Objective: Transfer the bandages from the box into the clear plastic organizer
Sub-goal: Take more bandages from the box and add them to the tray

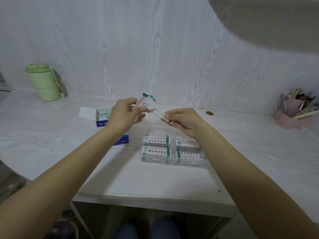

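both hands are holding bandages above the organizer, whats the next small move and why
Probably lower the right hand and lay its bandage into the clear organizer just beneath. Four compartments already hold stacks, the far part looks bare, and the left hand grips more bandages waiting their turn. The box is open behind.

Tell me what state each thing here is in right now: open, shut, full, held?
Box: open, flap up, bandages still inside.
Clear plastic organizer: open, no lid in view, four compartments hold bandages.
Left hand: pinches a bunch of bandages above the desk.
Right hand: pinches a bandage strip.
Green cup: upright, lid on.
Pink pen holder: upright, crammed with pens.
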Available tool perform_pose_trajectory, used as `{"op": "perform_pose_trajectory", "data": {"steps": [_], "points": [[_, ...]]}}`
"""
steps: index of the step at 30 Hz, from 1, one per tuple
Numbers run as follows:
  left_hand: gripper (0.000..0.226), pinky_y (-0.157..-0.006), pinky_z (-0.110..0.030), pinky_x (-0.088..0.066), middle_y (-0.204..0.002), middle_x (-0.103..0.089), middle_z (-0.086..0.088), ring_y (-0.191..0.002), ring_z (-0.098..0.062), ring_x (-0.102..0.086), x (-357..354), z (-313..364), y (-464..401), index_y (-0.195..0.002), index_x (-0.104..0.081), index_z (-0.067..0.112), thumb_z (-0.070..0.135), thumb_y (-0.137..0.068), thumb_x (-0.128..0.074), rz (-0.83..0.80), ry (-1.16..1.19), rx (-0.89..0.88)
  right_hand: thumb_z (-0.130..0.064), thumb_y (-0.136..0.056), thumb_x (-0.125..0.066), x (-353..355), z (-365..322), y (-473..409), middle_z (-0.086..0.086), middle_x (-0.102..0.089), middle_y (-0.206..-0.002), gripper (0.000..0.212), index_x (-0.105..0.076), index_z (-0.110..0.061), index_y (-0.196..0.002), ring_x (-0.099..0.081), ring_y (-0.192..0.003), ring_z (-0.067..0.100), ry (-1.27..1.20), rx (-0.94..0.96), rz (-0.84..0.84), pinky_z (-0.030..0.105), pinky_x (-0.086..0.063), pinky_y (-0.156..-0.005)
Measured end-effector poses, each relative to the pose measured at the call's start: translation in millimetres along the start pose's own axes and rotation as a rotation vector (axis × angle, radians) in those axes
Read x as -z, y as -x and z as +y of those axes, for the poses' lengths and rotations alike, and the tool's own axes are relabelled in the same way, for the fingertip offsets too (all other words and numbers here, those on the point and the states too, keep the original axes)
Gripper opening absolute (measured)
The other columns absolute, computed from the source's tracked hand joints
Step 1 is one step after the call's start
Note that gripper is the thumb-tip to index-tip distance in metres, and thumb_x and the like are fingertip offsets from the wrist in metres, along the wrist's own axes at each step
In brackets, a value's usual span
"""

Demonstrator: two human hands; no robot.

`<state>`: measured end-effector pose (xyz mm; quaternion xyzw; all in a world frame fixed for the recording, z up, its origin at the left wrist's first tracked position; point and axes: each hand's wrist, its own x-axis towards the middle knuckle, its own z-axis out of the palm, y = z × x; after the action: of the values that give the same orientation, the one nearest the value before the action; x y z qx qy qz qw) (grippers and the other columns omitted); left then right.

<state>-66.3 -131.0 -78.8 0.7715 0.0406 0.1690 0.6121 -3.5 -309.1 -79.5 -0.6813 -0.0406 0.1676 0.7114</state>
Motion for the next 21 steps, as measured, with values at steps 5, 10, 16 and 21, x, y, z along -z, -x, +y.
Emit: {"op": "perform_pose_trajectory", "data": {"steps": [5,10,16,21], "points": [[0.014,-0.072,-0.025,-0.058,-0.094,-0.069,-0.004,-0.082,-0.016,-0.070,-0.7,-2.6,-1.8,-0.107,-0.061,0.013,0.013,-0.093,-0.058,-0.043,0.007,0.039,0.005,-0.076,-0.072,1.6,3.7,-9.5,0.006,-0.065,-0.071,0.013,-0.071,-0.008,-0.077,-0.061,-0.065,0.012,0.592,0.138,0.148,0.019,-0.049,-0.061],[0.017,-0.071,-0.026,-0.057,-0.094,-0.070,-0.004,-0.082,-0.015,-0.070,-3.7,-6.3,-2.7,-0.111,-0.059,0.014,0.013,-0.094,-0.056,-0.055,-0.032,0.062,0.005,-0.080,-0.069,-13.0,8.8,-22.2,0.005,-0.061,-0.071,0.010,-0.071,-0.003,-0.084,-0.061,-0.066,0.017,0.879,0.183,0.106,0.028,-0.057,-0.069],[0.016,-0.079,-0.036,-0.057,-0.097,-0.070,-0.009,-0.087,-0.021,-0.069,-6.5,-12.9,-3.6,-0.110,-0.061,0.010,0.013,-0.095,-0.054,-0.095,-0.143,0.093,-0.001,-0.079,-0.070,-24.3,22.2,-31.1,0.009,-0.068,-0.086,0.012,-0.072,-0.009,-0.088,-0.062,-0.072,0.020,1.166,0.201,0.019,0.032,-0.055,-0.073],[0.014,-0.079,-0.034,-0.057,-0.097,-0.070,-0.009,-0.087,-0.021,-0.069,-6.0,-13.5,-3.5,-0.108,-0.061,0.010,0.011,-0.095,-0.053,-0.096,-0.136,0.091,-0.004,-0.080,-0.065,-30.4,23.3,-33.2,0.005,-0.069,-0.099,0.018,-0.072,-0.015,-0.092,-0.064,-0.091,0.024,1.374,0.204,0.010,0.033,-0.053,-0.075]]}}
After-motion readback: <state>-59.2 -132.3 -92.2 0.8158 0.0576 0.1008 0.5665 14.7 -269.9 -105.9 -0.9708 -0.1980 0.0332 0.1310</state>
